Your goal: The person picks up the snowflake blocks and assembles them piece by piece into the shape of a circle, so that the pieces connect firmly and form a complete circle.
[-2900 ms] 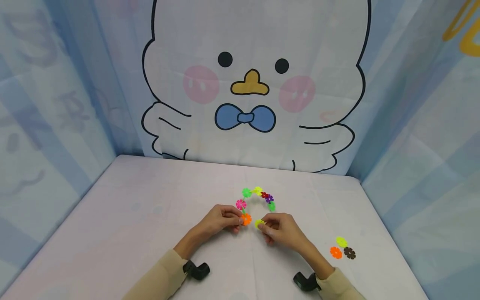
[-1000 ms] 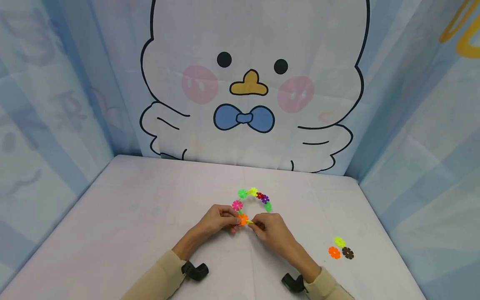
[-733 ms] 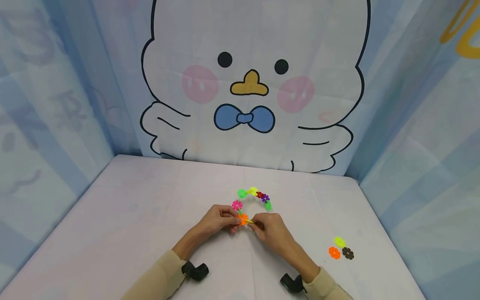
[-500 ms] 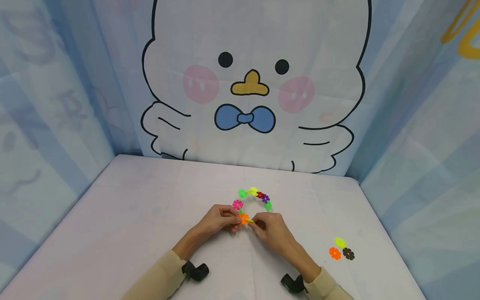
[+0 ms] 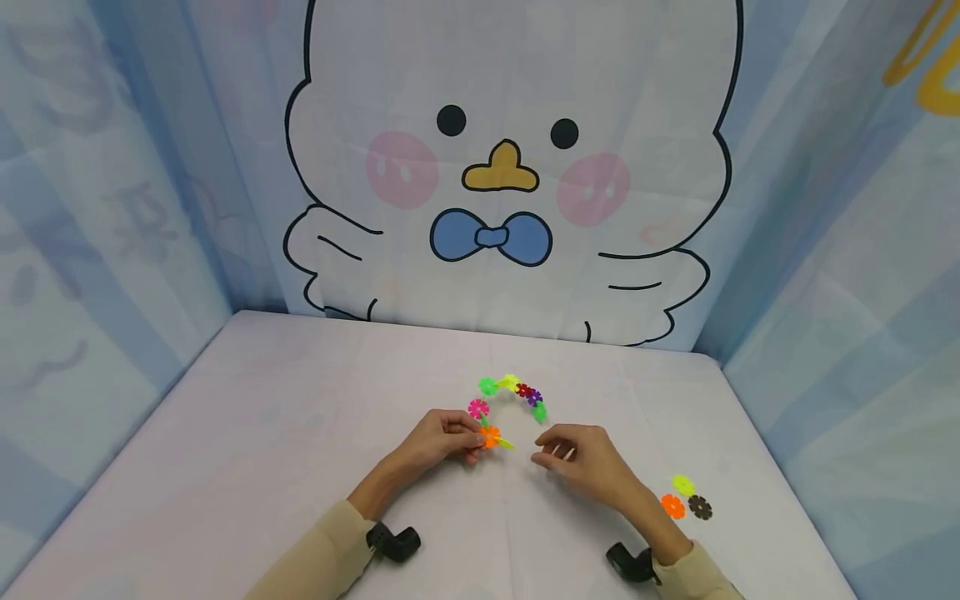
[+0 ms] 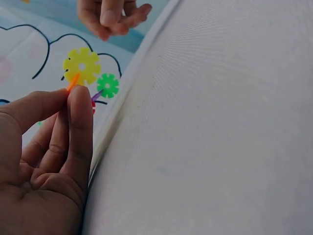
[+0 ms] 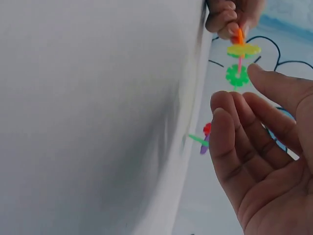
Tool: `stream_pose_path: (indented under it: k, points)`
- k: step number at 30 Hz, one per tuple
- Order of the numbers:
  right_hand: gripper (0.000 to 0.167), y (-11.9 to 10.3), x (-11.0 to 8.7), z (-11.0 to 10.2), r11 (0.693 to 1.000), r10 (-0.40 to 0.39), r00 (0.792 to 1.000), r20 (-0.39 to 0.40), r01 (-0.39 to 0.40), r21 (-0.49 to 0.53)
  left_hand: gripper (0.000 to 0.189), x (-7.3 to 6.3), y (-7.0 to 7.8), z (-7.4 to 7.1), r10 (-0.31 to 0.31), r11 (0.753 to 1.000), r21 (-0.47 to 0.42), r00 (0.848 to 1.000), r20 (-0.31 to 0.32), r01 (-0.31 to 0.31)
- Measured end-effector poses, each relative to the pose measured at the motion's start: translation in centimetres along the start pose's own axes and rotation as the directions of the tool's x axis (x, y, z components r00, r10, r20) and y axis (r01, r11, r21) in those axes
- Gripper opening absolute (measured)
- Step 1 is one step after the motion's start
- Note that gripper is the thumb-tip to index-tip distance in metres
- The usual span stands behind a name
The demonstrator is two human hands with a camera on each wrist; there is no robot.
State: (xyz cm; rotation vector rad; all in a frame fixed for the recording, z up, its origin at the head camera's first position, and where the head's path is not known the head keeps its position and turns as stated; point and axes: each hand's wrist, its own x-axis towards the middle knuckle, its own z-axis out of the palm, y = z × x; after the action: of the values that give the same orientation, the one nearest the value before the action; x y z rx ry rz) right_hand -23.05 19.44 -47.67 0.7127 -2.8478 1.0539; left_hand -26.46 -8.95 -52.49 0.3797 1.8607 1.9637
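My left hand (image 5: pixel 448 435) pinches an orange snowflake disc (image 5: pixel 491 437) between thumb and fingers. A yellow snowflake disc (image 6: pixel 90 58) is slotted into its edge and juts toward the right. From the orange disc a curved chain of linked discs runs over the table: a pink disc (image 5: pixel 478 408), a green disc (image 5: pixel 488 386), a yellow disc, a red disc, a purple disc (image 5: pixel 534 397) and a green end disc (image 5: pixel 540 412). My right hand (image 5: pixel 585 457) holds nothing; its fingers are loosely bent, with thumb and fingertips apart, just right of the jutting yellow disc.
Three loose discs lie together on the right of the white table (image 5: pixel 360 367): a yellow one (image 5: pixel 683 485), an orange one (image 5: pixel 672 506) partly beside my right forearm, and a dark brown one (image 5: pixel 701 507). A printed curtain (image 5: pixel 495 292) stands behind the table.
My right hand brought the yellow disc to the orange one, then let go and drew back to the right. The yellow disc stays joined. My left hand keeps its pinch.
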Motion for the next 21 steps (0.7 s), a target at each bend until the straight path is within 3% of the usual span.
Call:
stream_pose_path:
  k: [5, 11, 21]
  points:
    - [0.013, 2.4, -1.9, -3.1, 0.996, 0.086, 0.996, 0.023, -0.086, 0.016, 0.018, 0.0, 0.1, 0.0, -0.008, 1.000, -0.002, 1.000, 0.004, 0.008]
    - [0.015, 5.6, -4.6, -6.8, 0.985, 0.170, 0.984, -0.051, -0.169, 0.017, 0.018, -0.1, 0.3, 0.0, -0.009, 1.000, 0.012, 1.000, 0.001, 0.009]
    - [0.020, 9.4, -9.4, -10.5, 0.949, 0.291, 0.953, -0.083, -0.298, -0.105, 0.019, 0.1, 0.1, 0.0, -0.024, 1.000, -0.001, 1.000, 0.009, 0.024]
